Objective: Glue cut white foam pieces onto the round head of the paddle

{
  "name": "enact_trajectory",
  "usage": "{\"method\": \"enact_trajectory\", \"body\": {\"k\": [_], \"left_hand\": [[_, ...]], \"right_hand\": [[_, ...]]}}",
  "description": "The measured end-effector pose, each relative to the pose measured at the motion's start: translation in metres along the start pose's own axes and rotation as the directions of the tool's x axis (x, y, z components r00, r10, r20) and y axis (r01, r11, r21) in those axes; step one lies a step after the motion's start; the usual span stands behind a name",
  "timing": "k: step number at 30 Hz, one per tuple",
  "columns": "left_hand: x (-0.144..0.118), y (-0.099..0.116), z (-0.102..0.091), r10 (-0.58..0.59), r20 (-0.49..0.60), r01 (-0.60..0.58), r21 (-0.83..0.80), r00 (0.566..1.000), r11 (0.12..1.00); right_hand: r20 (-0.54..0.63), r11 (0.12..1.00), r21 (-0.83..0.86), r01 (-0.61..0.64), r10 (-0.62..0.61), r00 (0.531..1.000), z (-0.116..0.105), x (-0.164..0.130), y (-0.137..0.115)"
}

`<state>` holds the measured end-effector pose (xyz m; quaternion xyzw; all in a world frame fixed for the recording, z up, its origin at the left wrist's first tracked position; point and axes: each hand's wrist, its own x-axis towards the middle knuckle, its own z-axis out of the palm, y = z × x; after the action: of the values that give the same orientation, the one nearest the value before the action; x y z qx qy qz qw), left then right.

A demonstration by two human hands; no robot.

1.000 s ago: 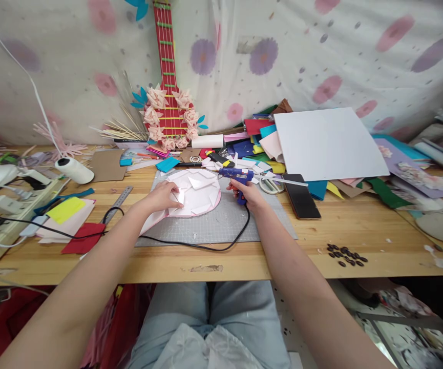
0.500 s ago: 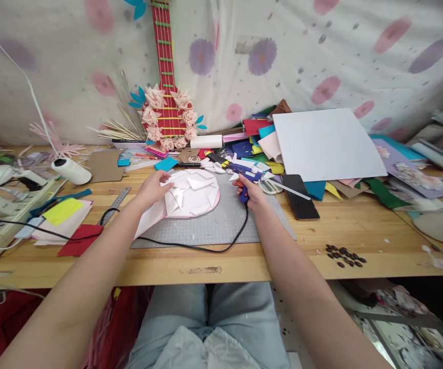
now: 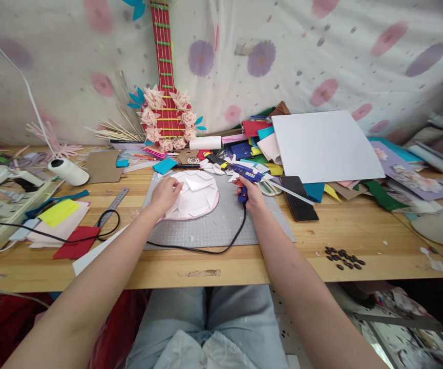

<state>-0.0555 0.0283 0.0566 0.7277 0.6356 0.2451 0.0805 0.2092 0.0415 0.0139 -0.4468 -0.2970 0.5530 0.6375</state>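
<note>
My right hand [image 3: 251, 196] is wrapped round the grip of a blue hot glue gun [image 3: 249, 175], nozzle pointing left. A long translucent glue stick [image 3: 292, 193] sticks out of its back. My left hand [image 3: 166, 193] is over the left part of a rounded white paper piece with a pink edge [image 3: 200, 197], fingers drawn together in a pinch. What they hold is too small to make out. Folded paper flaps lie round that piece. A white strip [image 3: 98, 252] shows beyond my left forearm, which hides where it leads. Under the piece lies a grey cutting mat [image 3: 225, 233].
The glue gun's black cord [image 3: 206, 251] loops across the mat. A phone [image 3: 300, 199], scissors [image 3: 270, 188] and black oval pieces [image 3: 344, 258] lie to the right. Behind stand a red paper guitar [image 3: 167, 115] and a white board [image 3: 324, 146]. A ruler [image 3: 115, 205] lies left.
My left hand has moved slightly right and its fingers have closed together. The rounded paper piece has turned, and the white strip now shows left of my forearm. My right hand stays nearly still.
</note>
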Motion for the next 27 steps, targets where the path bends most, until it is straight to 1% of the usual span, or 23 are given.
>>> {"method": "enact_trajectory", "body": {"k": [3,6,9,11,13,15,17,20,22,24,27], "left_hand": [[0.002,0.005,0.003,0.022,0.039,-0.023,0.032,0.999,0.999],[0.008,0.012,0.007,0.029,0.073,-0.031,0.035,0.997,0.999],[0.019,0.028,0.012,0.053,0.094,-0.057,0.035,0.994,0.998],[0.027,0.044,0.02,0.086,0.106,-0.09,0.031,0.991,0.995],[0.035,0.063,0.032,0.12,0.136,-0.125,0.026,0.983,0.992],[0.04,0.085,0.049,0.16,0.187,-0.164,0.002,0.969,0.987],[0.043,0.106,0.07,0.231,0.233,-0.23,-0.032,0.944,0.973],[0.047,0.131,0.098,0.31,0.224,-0.304,-0.061,0.924,0.951],[0.051,0.141,0.111,0.338,0.229,-0.335,-0.056,0.913,0.941],[0.058,0.146,0.119,0.359,0.261,-0.359,-0.05,0.896,0.932],[0.069,0.148,0.127,0.413,0.317,-0.416,-0.062,0.854,0.907]], "right_hand": [[-0.128,0.997,0.065,0.041,-0.032,0.991,-0.004,0.005,0.0],[-0.2,0.996,0.072,0.05,-0.035,0.979,-0.005,0.007,0.0],[-0.241,0.999,0.024,0.041,-0.034,0.97,-0.002,0.006,0.0],[-0.3,0.998,0.0,0.062,-0.06,0.952,0.0,0.005,-0.001],[-0.384,0.995,0.009,0.104,-0.093,0.918,0.0,0.005,-0.001],[-0.455,0.989,0.03,0.144,-0.115,0.883,-0.003,0.006,-0.003],[-0.489,0.985,0.036,0.17,-0.131,0.862,-0.008,0.009,-0.004],[-0.497,0.983,0.013,0.182,-0.152,0.854,-0.013,0.013,-0.006],[-0.505,0.985,0.004,0.173,-0.147,0.851,-0.015,0.015,-0.007],[-0.526,0.987,0.016,0.159,-0.127,0.841,-0.016,0.016,-0.008],[-0.55,0.986,0.044,0.16,-0.11,0.828,-0.016,0.018,-0.008]]}}
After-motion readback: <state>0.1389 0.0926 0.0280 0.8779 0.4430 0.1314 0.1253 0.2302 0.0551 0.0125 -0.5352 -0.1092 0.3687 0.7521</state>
